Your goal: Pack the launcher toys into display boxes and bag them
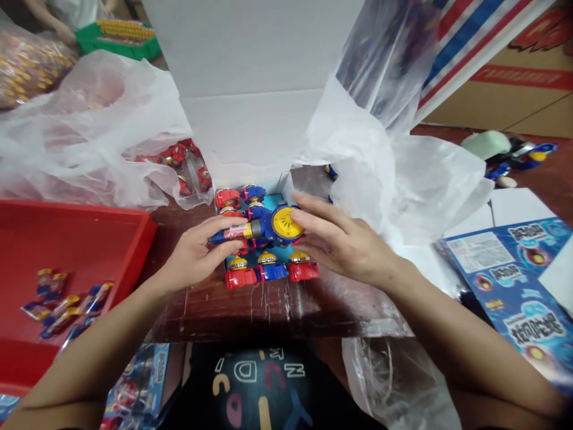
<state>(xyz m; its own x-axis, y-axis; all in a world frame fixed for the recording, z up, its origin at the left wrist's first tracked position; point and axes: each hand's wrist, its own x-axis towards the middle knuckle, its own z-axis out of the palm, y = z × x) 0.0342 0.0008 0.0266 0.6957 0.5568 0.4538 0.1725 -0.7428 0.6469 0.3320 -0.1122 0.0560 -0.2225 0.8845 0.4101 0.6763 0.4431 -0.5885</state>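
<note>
My left hand (pixel 199 248) pinches a small tube (pixel 235 232) with a blue tip and a printed label. The tube's right end meets a blue toy (pixel 268 226) that has a round yellow disc (pixel 287 222). Against the right side of this toy, my right hand (pixel 333 236) has its fingers wrapped around the edge. Both hands are above an open white box (pixel 250 177) with a raised lid. Inside it lie several red toys (pixel 240 277) and blue toys (pixel 271 272), some with yellow and silver tops. The hands cover part of the box.
A red tray (pixel 22 245) with several small wrapped tubes (pixel 60 310) is at the left. White plastic bags (pixel 94 143) flank the box. Printed blue cardboard (pixel 514 280) lies at the right. Another person's hand (pixel 66 34) is near a green tray (pixel 92 43).
</note>
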